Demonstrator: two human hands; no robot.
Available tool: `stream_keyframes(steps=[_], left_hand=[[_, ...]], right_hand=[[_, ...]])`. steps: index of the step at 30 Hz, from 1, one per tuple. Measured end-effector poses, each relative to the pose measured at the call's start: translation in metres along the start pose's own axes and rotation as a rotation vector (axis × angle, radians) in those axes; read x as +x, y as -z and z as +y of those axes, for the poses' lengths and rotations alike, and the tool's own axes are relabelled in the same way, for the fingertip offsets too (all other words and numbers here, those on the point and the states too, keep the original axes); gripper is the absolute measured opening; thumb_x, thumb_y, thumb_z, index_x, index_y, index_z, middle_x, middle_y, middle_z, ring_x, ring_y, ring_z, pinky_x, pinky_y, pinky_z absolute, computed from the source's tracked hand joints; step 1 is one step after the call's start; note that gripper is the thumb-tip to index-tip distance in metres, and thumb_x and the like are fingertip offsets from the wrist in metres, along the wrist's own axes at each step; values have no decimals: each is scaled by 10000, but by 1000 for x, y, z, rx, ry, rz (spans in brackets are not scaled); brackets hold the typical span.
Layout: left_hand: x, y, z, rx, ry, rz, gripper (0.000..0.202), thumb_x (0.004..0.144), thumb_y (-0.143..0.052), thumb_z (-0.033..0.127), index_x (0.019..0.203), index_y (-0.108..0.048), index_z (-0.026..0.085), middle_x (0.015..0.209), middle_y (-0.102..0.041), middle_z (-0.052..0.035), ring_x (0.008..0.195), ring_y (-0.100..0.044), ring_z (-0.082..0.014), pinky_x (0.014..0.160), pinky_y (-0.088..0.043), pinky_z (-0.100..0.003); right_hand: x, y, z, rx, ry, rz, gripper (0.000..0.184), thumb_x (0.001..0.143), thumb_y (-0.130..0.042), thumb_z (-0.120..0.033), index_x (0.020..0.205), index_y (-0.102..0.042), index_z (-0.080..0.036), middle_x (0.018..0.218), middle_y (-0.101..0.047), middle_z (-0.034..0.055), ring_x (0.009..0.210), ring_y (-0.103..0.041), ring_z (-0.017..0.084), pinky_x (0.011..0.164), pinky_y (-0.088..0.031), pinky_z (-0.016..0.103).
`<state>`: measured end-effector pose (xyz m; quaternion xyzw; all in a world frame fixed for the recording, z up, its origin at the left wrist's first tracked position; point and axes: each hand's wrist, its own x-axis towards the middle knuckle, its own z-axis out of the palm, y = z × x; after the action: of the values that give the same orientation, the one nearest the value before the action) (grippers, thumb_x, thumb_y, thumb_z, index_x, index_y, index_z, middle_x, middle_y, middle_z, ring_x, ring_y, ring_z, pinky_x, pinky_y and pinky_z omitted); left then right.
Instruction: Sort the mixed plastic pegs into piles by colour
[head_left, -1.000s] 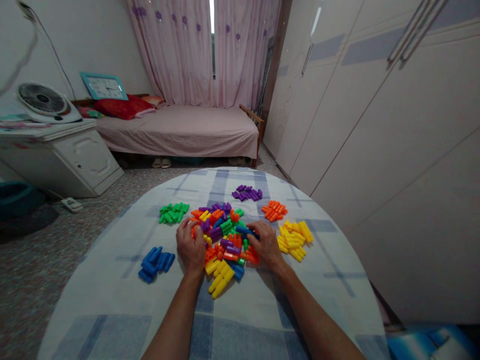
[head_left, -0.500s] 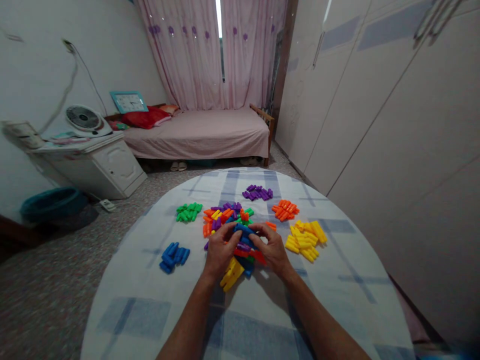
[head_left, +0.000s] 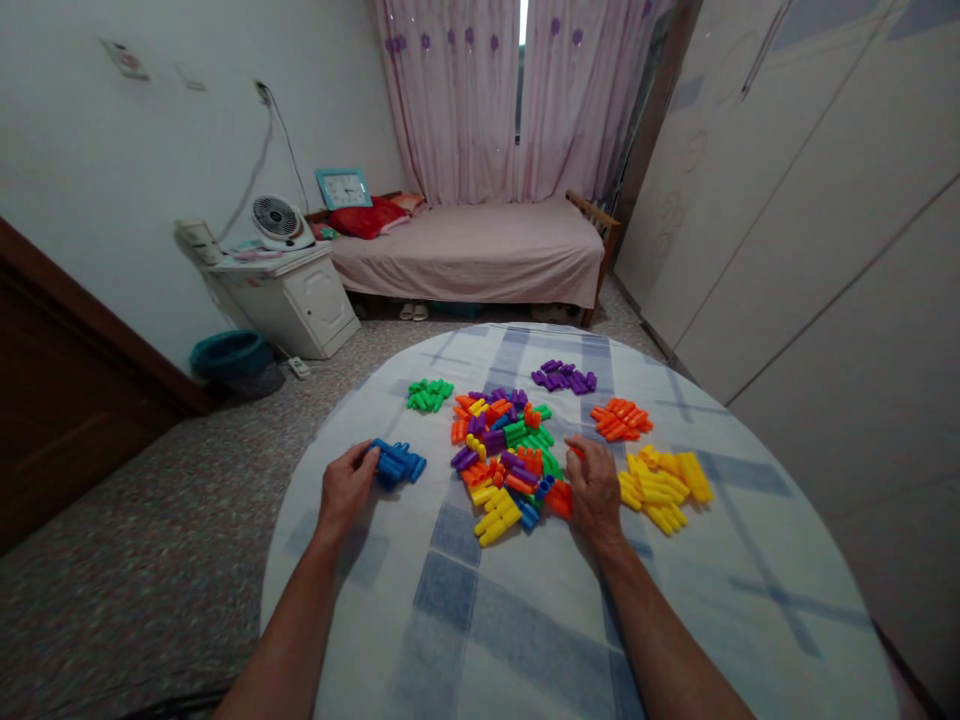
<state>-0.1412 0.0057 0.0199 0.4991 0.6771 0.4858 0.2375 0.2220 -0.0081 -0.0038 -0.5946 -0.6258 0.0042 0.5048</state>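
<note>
Slanting inward, the left hand [head_left: 349,490] touches blue pieces [head_left: 399,465].

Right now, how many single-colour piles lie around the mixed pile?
5: green pile far left, blue pile by the left hand, purple pile farthest, orange pile and yellow pile at right.

No words or numbers can be read; the clock [head_left: 343,188] by the left edge of the bed [head_left: 487,245] looks too small
</note>
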Motion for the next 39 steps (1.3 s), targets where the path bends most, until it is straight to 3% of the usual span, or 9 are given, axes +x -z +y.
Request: stream_keyframes(steps=[10, 12, 15, 21, 25, 29, 33, 36, 39], left_hand=[[1, -19, -23, 168, -124, 237, 374, 842, -398, 379, 972, -665, 151, 1019, -640, -100, 1052, -560, -236, 985, -419, -411], [-3, -20, -12, 190, -171, 300, 342, 848, -417, 358, 986, -650, 148, 1070, -607, -110, 1097, -531, -238, 1008, -401, -413], [-23, -26, 24, 210, -358, 353, 288, 860, -464, 308, 1052, -616, 157, 1177, -546, -110, 1158, -492, -230, 998, -415, -396], [-90, -87, 97, 209, -741, -221, 225, 851, -561, 308, 1050, -612, 215, 1101, -599, -75, 1067, -544, -216, 957, -436, -403], [-112, -130, 106, 296, -773, -282, 383, 698, -738, 377, 1021, -618, 209, 1202, -542, -117, 1130, -489, -295, 965, -413, -482], [-114, -149, 106, 264, -721, -265, 164, 721, -703, 225, 862, -623, 206, 1150, -559, -102, 1102, -500, -279, 949, -422, -470], [-105, -133, 114, 112, -624, -221, 82, 740, -654, 173, 804, -612, 202, 1102, -585, -80, 1078, -524, -231, 949, -428, -412], [-84, -95, 111, 35, -556, -73, 55, 791, -593, 242, 825, -618, 206, 1102, -593, -70, 1083, -532, -212, 964, -417, -391], [-51, -47, 83, 77, -400, 190, 164, 789, -560, 331, 823, -630, 187, 1087, -605, -80, 1077, -542, -221, 989, -396, -402]], right_hand=[[-1, -1, 4, -9, 8, -19, 265, 904, -388, -291, 979, -615, -175, 958, -629, 88, 932, -536, 233, 855, -426, 409], [0, -2, 4, -14, 18, -9, 255, 909, -387, -283, 979, -610, -181, 961, -628, 83, 933, -534, 229, 856, -424, 404], [0, -3, 4, -9, 27, 8, 251, 918, -378, -276, 979, -603, -185, 965, -630, 76, 942, -532, 223, 867, -420, 399], [1, -3, 3, -4, 24, -2, 270, 924, -352, -270, 972, -604, -188, 966, -628, 73, 950, -529, 219, 879, -412, 399], [1, -1, 3, 1, 17, -15, 268, 923, -346, -259, 976, -600, -191, 970, -620, 69, 962, -521, 217, 888, -406, 400], [1, -1, 2, 1, 28, -35, 268, 921, -347, -250, 964, -604, -188, 956, -621, 70, 952, -522, 217, 884, -406, 398], [1, -1, 3, -9, 29, -42, 269, 917, -351, -245, 954, -609, -179, 946, -622, 74, 940, -523, 220, 871, -412, 394], [0, -2, 5, -15, 36, -27, 267, 912, -358, -241, 952, -613, -170, 946, -625, 80, 939, -521, 223, 871, -413, 394], [0, -3, 7, -17, 42, -22, 268, 911, -359, -246, 949, -614, -169, 955, -628, 84, 943, -517, 224, 877, -408, 393]])
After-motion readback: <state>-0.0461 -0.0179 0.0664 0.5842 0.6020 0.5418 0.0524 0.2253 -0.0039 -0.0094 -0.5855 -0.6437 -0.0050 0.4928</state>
